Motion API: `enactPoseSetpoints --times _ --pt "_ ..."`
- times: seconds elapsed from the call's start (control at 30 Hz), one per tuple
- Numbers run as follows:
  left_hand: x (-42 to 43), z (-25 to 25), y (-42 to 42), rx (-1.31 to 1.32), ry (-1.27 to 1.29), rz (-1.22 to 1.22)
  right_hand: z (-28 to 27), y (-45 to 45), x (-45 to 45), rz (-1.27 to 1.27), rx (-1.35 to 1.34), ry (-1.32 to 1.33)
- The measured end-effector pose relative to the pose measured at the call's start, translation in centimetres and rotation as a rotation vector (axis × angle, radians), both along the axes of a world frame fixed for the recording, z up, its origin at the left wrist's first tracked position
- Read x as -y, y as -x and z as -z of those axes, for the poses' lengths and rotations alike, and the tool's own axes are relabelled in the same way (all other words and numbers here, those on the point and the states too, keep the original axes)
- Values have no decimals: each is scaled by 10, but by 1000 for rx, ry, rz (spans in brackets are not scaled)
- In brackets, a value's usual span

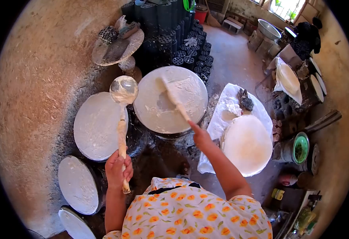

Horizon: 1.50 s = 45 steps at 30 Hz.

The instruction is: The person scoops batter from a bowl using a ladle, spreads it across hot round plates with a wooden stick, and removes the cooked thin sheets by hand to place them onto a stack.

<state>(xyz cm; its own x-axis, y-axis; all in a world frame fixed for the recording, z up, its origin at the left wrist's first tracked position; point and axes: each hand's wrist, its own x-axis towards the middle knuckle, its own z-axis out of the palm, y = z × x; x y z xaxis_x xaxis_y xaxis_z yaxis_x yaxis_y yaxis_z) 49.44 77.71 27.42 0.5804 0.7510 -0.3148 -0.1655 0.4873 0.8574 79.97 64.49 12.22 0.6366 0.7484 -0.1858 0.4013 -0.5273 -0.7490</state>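
Observation:
My left hand (117,169) is wrapped round the handle of a ladle (123,89), whose batter-coated bowl is raised at the left edge of the middle griddle. In my right hand (201,137) is a pale wooden spreader (178,102), reaching over the round griddle (142,115). Whitish batter (188,85) lies on that griddle, with a greyer patch beside the spreader. The spreader's far end is slightly blurred, so its exact shape cannot be made out. To the right, a stack of round, thin pale sheets (248,145) rests on a white cloth (222,101).
Three more white-topped round griddles (98,127) curve down the left side by the wall. Stacks of black coal briquettes (188,59) stand behind. A dark crumpled lump (245,99) sits on the cloth. At right are a green basin (300,148) and a covered round pile (288,78).

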Motion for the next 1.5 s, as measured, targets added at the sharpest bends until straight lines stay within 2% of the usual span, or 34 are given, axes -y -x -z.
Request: enactPoseSetpoints --times 0.07,0.1,0.13,0.2,0.23,0.27,0.33,0.4,0.47,0.5,0.53,0.57,0.6,0.67,0.7,0.73,0.77,0.83,0.9,0.93,1.0,1.03,1.1,1.13,1.2,1.27,1.33,1.4,1.47,1.5 --pt "-2 0 2 -2 -3 7 -14 15 -7 -152 66 78" --pt "-3 0 3 -11 -10 11 -31 14 -1 -164 71 121" --pt "-3 -1 5 -19 -14 16 -21 8 8 -162 72 126" --pt "-8 0 14 -8 -2 25 7 -7 34 41 188 -181" --pt "-8 0 17 -3 6 32 2 -5 45 139 63 -105" --pt "-8 2 20 0 13 27 -2 5 47 133 65 -98" --pt "-10 3 19 -34 -5 47 -3 35 42 37 -24 186" --pt "-10 8 14 -46 35 60 25 53 32 -76 4 -237" --pt "-17 11 15 -62 66 70 0 52 5 -173 107 -63" --pt "-23 12 20 27 167 114 3 37 0 -151 78 -107" --pt "-28 12 27 116 270 159 14 17 -3 -106 204 -167" --pt "-30 11 35 430 461 158 20 -4 -5 -60 333 -228" --pt "-30 7 35 433 457 154 -2 -18 -7 67 228 -90" --pt "-27 0 36 431 316 41 12 -49 -5 60 290 -290" --pt "-30 -3 33 322 228 47 14 -48 -5 51 192 -273" --pt "-34 -3 28 323 229 47 15 -44 -7 43 97 -256" --pt "-37 -1 21 167 165 58 -22 -22 -12 98 -176 -43" --pt "-45 3 6 -52 92 98 -24 3 0 -18 -335 88" --pt "-58 22 -8 -127 28 142 9 25 28 -305 114 -290" --pt "-64 26 -13 -204 -37 180 -2 31 36 -305 114 -289" --pt "-64 23 -34 -256 -28 90 -39 40 55 -201 -36 208" --pt "-66 34 -39 -326 -55 118 -31 39 63 -204 -38 210" --pt "-64 42 -46 -458 -121 154 -8 36 76 2 42 -127" --pt "-59 42 -48 -459 -122 153 -7 41 76 2 41 -128" --pt "-45 40 -46 -548 -128 223 0 58 70 108 -235 -84" --pt "-29 39 -42 -507 -6 266 -5 83 56 -44 -399 -103" --pt "-6 30 -43 -405 191 135 -41 109 37 65 -668 -40" --pt "-3 18 -36 -367 263 89 -50 111 31 24 -677 -20" --pt "-18 16 -9 -111 461 26 -52 111 27 -19 -686 -4" --pt "-23 9 8 -35 462 60 -51 109 29 -58 -505 -98"
